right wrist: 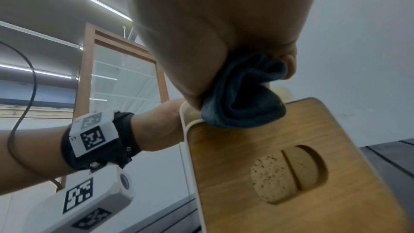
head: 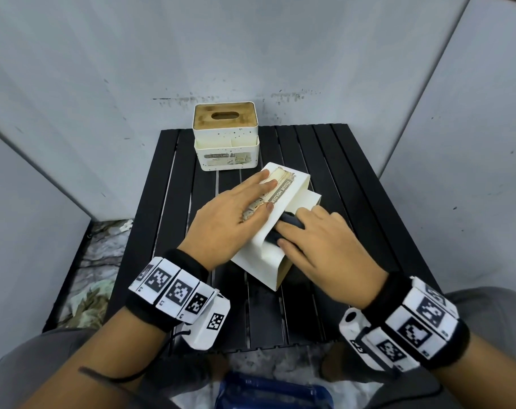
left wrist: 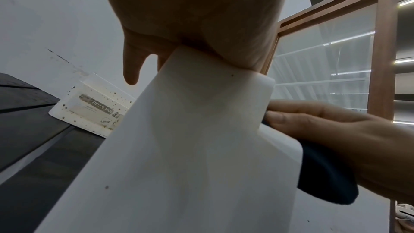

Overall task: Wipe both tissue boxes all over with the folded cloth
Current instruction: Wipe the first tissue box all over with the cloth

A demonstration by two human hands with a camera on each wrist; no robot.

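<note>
A white tissue box (head: 283,199) with a wooden lid (right wrist: 257,174) lies tipped on its side mid-table. My left hand (head: 236,214) lies flat on its labelled upper face, fingers straight, holding it down. My right hand (head: 312,243) grips the dark folded cloth (head: 289,221) and presses it against the stepped side of the box. In the right wrist view the cloth (right wrist: 241,95) bunches under my palm at the lid's edge. The second tissue box (head: 226,137) stands upright at the back of the table, untouched. The left wrist view shows the tipped box (left wrist: 190,148) and the cloth (left wrist: 325,174).
The black slatted table (head: 339,160) stands in a corner of grey wall panels (head: 457,143). Its front edge is near my knees. A blue object (head: 268,391) lies on the floor below. Bare slats lie to the left and right of the boxes.
</note>
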